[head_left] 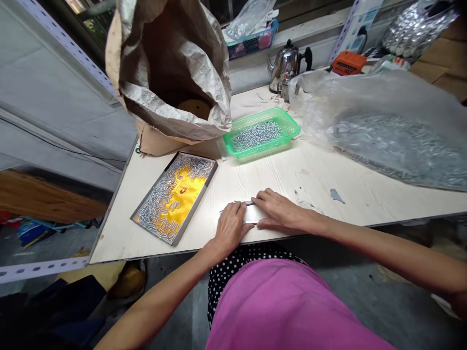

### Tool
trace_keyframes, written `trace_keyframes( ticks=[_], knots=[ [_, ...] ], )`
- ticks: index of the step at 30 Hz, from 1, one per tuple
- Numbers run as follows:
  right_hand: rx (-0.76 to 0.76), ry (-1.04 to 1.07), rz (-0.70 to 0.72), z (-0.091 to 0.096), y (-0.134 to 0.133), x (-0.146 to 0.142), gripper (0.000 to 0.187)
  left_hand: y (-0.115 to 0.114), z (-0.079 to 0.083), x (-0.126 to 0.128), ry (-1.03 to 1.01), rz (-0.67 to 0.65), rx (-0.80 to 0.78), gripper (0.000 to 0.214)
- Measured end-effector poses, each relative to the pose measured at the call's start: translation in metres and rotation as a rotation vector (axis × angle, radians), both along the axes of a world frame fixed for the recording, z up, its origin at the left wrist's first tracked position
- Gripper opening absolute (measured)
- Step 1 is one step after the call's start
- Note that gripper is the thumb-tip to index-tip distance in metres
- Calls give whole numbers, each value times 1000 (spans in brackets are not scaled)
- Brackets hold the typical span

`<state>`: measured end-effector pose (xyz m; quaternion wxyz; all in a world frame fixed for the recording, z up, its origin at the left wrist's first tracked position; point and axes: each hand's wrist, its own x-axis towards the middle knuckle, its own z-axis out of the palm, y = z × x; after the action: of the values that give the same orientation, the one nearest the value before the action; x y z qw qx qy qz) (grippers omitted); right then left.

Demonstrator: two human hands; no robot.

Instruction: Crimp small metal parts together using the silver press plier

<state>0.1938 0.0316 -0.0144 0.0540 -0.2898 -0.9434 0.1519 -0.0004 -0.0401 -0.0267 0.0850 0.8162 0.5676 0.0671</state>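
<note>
My left hand (229, 227) and my right hand (279, 210) rest together near the front edge of the white table (292, 175). Between them lies a small flat silvery piece (251, 214); both hands have fingers curled over it and pressing on its ends. To the left lies a shallow metal tray (207, 177) with a yellow lining, scattered with several small silver pins. Behind it stands a green plastic basket (292, 127) holding more of the same pins.
A big open paper sack (175, 73) stands at the back left. A clear plastic bag (394, 131) of silver pins lies at the right. A steel kettle (286, 65), an orange box (348, 62) and a blue basket (251, 43) sit by the wall.
</note>
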Motion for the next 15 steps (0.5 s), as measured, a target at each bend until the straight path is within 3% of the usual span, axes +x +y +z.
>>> trace_keyframes(
  ticks=[3,7,11,15],
  knots=[
    [-39,-29,20,-4,15,2,30,-27,-11,7,-79,-19,109,48],
    [-10,-81,-47,-15,34,-7,17,-55,-19,21,-161,-70,101,54],
    [64,-110,-68,-14,53,-21,13,-60,-21,26,-235,-102,58,55],
    [123,-169,-48,6,49,-47,13,-58,-22,27,-281,-91,49,61]
  ],
)
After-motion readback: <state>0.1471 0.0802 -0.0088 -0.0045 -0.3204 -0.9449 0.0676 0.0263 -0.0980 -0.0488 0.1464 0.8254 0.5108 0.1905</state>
